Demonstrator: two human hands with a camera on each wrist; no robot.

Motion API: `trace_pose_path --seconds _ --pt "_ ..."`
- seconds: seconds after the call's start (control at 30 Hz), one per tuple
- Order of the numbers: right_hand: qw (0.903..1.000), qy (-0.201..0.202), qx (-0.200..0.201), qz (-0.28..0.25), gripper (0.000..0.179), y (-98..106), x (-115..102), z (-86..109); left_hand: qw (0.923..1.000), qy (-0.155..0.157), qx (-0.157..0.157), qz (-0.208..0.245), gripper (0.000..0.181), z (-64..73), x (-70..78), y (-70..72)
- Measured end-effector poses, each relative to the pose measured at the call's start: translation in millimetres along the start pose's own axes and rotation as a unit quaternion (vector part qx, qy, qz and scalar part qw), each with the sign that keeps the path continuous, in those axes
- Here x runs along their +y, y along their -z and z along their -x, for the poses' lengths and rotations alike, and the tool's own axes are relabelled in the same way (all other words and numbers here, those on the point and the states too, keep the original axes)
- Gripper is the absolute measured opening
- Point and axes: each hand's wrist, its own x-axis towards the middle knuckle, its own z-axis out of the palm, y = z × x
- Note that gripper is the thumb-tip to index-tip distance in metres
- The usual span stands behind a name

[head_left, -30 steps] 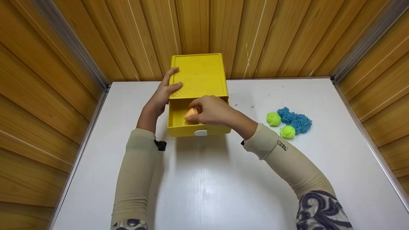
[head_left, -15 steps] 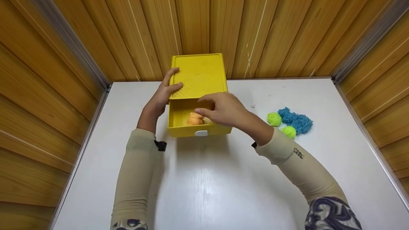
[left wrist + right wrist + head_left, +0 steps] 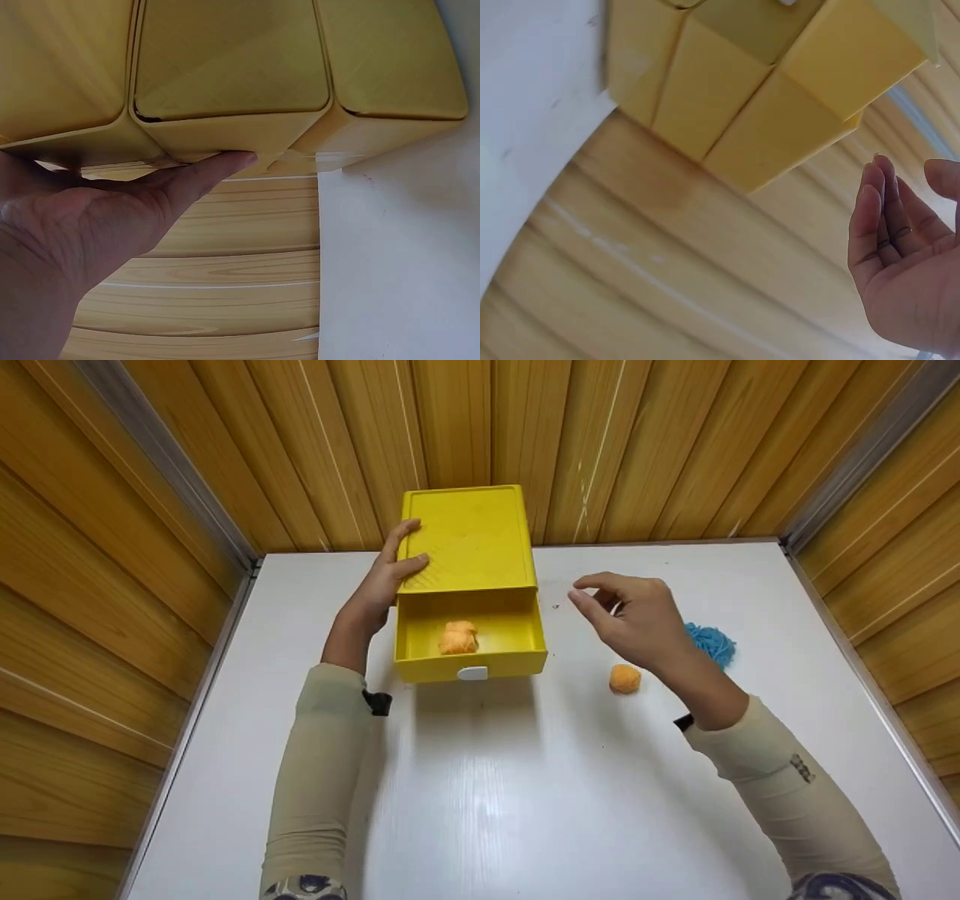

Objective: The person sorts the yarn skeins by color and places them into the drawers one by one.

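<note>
A yellow drawer box (image 3: 469, 536) stands near the back wall, its top drawer (image 3: 510, 634) pulled out. In that drawer lies an orange yarn ball (image 3: 459, 637). My left hand (image 3: 381, 579) rests against the box's left side, with two fingertips over the top edge; in the left wrist view the hand (image 3: 112, 225) lies along the yellow side. My right hand (image 3: 637, 615) is raised right of the drawer, fingers loosely bent and holding nothing. Below it on the table is another orange yarn ball (image 3: 625, 679). A blue yarn bundle (image 3: 711, 643) is partly hidden behind the right hand.
The drawer's front carries a white handle (image 3: 472, 673). Wood-patterned walls (image 3: 457, 427) enclose the white table (image 3: 480, 787) at the back and both sides. More drawer units of the box (image 3: 232, 60) show in the left wrist view.
My right hand let go of the orange yarn ball in the drawer and moved out to the right. The second orange ball came into sight; two green balls are now hidden. My left hand stayed.
</note>
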Motion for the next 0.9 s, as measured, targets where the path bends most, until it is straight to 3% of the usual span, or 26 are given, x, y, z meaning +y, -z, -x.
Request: trace_pose_path --seconds 0.13,0.3,0.6,0.73,0.9 --pt "0.9986 -0.051 0.007 0.012 0.025 8.3 33.6 16.2 1.0000 0.000 0.000 -0.003 0.066 0.1 0.2 0.4" --pt "0.9931 -0.115 -0.016 0.020 0.031 7.9 72.4 34.9 1.0000 0.003 0.003 -0.007 0.066 1.1 -0.7 0.7" --pt "0.9797 -0.175 -0.085 0.047 0.045 -0.4 105.9 53.5 1.0000 -0.001 0.004 -0.002 0.066 -0.8 -0.4 -1.3" --pt "0.9647 -0.196 -0.156 0.083 0.057 -4.3 115.7 59.8 1.0000 0.000 0.001 0.000 0.065 -1.9 0.9 -2.7" --pt "0.9372 -0.218 -0.248 0.111 0.073 -11.3 129.7 66.4 1.0000 -0.001 0.000 0.004 0.065 -2.1 1.2 -3.3"
